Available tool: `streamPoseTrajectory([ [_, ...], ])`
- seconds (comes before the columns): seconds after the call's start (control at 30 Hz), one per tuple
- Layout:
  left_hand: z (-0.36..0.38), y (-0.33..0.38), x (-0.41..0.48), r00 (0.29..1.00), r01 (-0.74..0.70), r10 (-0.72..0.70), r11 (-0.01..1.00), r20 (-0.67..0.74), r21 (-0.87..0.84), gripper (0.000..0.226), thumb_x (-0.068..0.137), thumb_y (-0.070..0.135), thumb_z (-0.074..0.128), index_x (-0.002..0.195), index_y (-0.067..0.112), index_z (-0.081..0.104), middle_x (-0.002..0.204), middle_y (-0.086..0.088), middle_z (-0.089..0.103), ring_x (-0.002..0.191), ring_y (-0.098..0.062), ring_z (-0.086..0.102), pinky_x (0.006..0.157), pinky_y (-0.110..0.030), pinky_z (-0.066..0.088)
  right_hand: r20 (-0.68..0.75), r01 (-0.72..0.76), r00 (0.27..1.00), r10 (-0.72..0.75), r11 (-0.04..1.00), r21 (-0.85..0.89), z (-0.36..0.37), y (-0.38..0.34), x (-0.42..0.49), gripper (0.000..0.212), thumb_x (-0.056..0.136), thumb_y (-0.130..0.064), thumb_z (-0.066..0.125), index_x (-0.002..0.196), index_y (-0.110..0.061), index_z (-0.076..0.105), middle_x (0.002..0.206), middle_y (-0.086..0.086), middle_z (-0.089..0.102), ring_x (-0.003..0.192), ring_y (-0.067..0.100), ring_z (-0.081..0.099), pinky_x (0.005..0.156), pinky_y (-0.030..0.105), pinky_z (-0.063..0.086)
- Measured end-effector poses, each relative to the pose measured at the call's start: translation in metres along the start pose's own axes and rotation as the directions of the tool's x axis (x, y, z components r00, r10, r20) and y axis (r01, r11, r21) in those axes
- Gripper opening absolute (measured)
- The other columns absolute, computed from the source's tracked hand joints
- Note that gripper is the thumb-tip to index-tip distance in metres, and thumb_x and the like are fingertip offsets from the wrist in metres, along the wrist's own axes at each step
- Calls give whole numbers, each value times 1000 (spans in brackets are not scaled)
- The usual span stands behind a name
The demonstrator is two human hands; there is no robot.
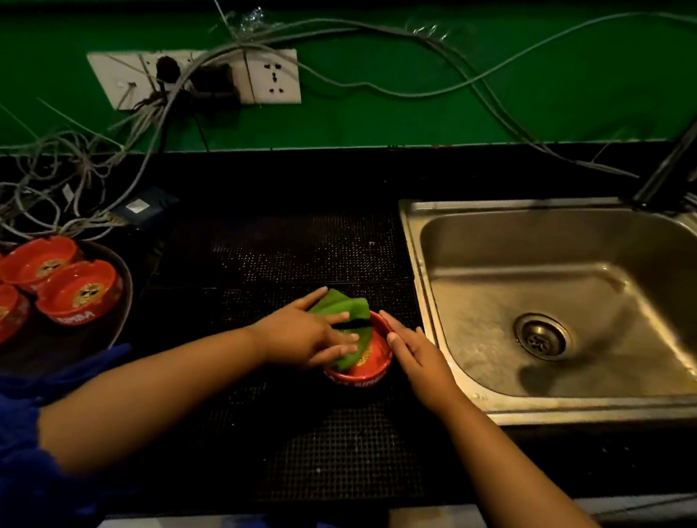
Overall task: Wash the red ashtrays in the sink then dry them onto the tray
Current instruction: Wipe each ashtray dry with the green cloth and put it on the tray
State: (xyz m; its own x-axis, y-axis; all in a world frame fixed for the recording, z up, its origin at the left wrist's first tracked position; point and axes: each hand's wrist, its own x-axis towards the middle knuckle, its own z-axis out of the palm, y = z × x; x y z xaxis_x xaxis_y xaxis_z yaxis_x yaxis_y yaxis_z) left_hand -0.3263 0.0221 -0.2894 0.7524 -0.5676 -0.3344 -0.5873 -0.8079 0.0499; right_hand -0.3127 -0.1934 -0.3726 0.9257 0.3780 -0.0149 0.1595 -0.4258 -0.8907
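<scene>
Four round red ashtrays [79, 293] sit on the dark round tray [127, 283]. On the black mesh mat [296, 249], the left hand [309, 337] presses a green cloth [342, 306], flat-fingered, into a fifth red ashtray [364, 366]. The right hand [418, 357], fingers straight, steadies its side, just beside the steel sink [410, 236]. It looks like drying; next comes a proper grip and a carry leftward.

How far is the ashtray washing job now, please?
Done: four red ashtrays sit on the tray at the left. In hand: a fifth ashtray stands on the black mat; the left hand presses a green cloth into it, the right hand steadies its rim. Left: finish drying it and set it on the tray. The sink holds no ashtrays, so it seems the last.
</scene>
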Motion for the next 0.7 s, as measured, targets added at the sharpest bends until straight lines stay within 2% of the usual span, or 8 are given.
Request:
streamPoseTrajectory([
  [0.1,-1,10,12,994,93,-87,990,-66,108,59,93,50,7,142,32,34,148,15,34,144,-9,-2,102,-33,-28,-8,-13,1000,13,1000,11,1,4,1,49,89,-48,32,137,-42,39,137,-4,53,134,29,38,114,45,25],
  [0.17,3,17,16,987,147,-138,983,-88,110,59,93,49,6,144,31,31,149,13,33,144,-10,-5,104,-33,-26,-4,10,1000,-10,1000,-3,2,3,2,50,89,-46,31,138,-38,39,139,-5,51,135,22,39,117,38,19],
  [0.23,10,28,17,978,198,-194,979,-80,48,48,100,41,17,146,31,24,151,13,29,144,-13,-7,109,-37,-21,2,28,1000,-28,999,-15,3,2,3,50,89,-43,30,138,-36,38,141,-6,48,134,13,39,116,25,11],
  [0.33,19,44,16,974,205,-213,974,-83,-96,51,98,42,15,147,29,20,154,11,22,145,-16,-7,112,-42,-15,16,36,999,-36,999,-4,2,2,4,47,89,-41,31,135,-38,34,141,-10,45,133,7,39,111,18,9],
  [0.43,24,50,14,979,149,-174,966,-106,-209,62,88,43,9,146,28,26,153,12,24,145,-15,-2,112,-42,-14,27,52,998,-51,999,-8,2,2,4,47,89,-39,30,136,-36,33,136,-17,43,131,5,40,110,18,9],
  [0.53,22,36,5,991,58,-87,961,-99,-271,52,94,40,19,141,26,38,149,12,33,144,-11,3,114,-43,-12,1,47,999,-47,999,-22,4,3,4,52,89,-40,30,139,-29,39,141,-9,46,132,8,40,111,18,9],
  [0.6,18,20,-6,995,20,-46,959,-85,-281,54,91,42,20,136,26,47,144,12,41,141,-3,4,116,-42,-9,-6,48,999,-48,998,-31,4,2,3,53,89,-40,30,139,-28,41,141,-6,47,132,9,41,112,20,10],
  [0.7,8,1,-15,996,1,-12,992,-86,-129,64,88,51,10,130,31,52,138,19,47,133,6,0,107,-31,-28,-18,41,999,-41,999,-25,4,-1,1,52,90,-40,31,138,-27,44,137,-4,52,129,12,45,118,33,16],
])
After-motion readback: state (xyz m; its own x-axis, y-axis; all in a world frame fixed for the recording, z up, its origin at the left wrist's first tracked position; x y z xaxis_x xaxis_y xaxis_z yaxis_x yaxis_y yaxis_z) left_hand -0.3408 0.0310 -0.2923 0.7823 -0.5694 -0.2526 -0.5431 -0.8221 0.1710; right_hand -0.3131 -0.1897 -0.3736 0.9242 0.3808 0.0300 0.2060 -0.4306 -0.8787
